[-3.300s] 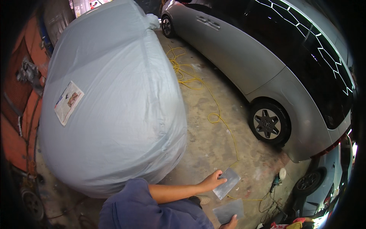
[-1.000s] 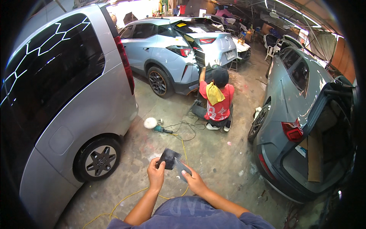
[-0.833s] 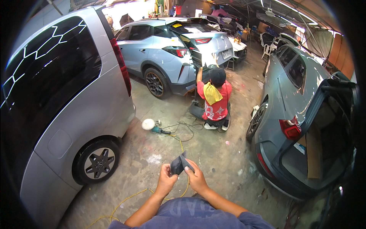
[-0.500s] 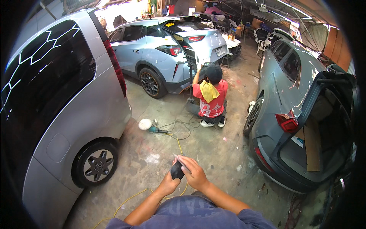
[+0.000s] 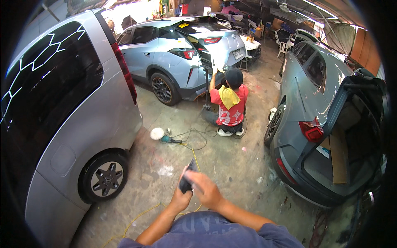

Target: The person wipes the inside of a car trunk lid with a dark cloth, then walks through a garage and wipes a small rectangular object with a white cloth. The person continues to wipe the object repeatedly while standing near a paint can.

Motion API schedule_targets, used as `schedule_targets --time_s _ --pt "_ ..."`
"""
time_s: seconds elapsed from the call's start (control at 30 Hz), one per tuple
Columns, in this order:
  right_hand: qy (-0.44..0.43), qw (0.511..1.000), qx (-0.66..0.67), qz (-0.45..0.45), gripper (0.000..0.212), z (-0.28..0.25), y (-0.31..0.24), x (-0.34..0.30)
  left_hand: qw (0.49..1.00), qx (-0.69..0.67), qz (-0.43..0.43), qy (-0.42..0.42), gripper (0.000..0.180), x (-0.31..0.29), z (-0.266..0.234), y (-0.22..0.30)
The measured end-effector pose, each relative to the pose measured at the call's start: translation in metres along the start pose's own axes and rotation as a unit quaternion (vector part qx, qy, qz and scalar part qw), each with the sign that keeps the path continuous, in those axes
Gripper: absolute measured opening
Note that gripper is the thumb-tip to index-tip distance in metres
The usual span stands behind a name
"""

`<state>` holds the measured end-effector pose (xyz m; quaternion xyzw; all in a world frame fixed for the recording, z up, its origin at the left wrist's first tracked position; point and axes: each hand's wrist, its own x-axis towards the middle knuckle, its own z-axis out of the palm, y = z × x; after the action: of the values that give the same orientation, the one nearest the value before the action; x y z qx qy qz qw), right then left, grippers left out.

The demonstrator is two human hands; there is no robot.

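Observation:
Low in the middle of the head view, my left hand (image 5: 180,201) is closed around a small black block (image 5: 185,186). A thin dark grey sheet (image 5: 192,165) sticks up at the block's top end; its material is too small to make out. My right hand (image 5: 209,193) lies across the block and sheet from the right. Its fingers are smeared by motion, so their grip does not show. Both hands are close together in front of my blue shirt.
A silver van (image 5: 70,153) stands at left, a light blue car (image 5: 142,49) ahead, and a grey car (image 5: 295,103) with its tailgate raised at right. A person in red (image 5: 231,107) crouches behind the blue car. A polisher (image 5: 159,134) and yellow cord (image 5: 136,219) lie on the concrete floor.
My right hand has shifted left and slightly down over the block, its fingers now blurred. The sheet's tip stands higher above the hands. The crouching person has barely moved.

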<state>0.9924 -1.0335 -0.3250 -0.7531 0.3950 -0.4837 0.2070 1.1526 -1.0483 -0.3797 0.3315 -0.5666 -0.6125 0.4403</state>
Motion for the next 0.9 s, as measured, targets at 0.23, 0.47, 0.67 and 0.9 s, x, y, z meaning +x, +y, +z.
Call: schedule_targets --time_s 0.23,0.47,0.67,0.9 --pt "-0.020 0.999 0.038 -0.023 0.042 0.012 -0.011 -0.007 0.997 -0.038 -0.011 0.073 0.059 0.001 -0.005 -0.016" --pt "0.100 0.983 0.065 0.137 0.037 -0.014 0.028 0.014 0.972 -0.173 0.025 0.159 0.040 -0.011 -0.002 0.008" --pt "0.067 0.898 0.360 0.244 0.042 0.005 -0.017 -0.008 0.956 -0.103 -0.036 0.272 0.048 0.017 -0.012 -0.003" --pt "0.055 0.952 0.251 0.166 0.045 -0.002 0.004 -0.007 0.984 -0.173 0.028 0.002 0.080 0.007 0.006 -0.014"
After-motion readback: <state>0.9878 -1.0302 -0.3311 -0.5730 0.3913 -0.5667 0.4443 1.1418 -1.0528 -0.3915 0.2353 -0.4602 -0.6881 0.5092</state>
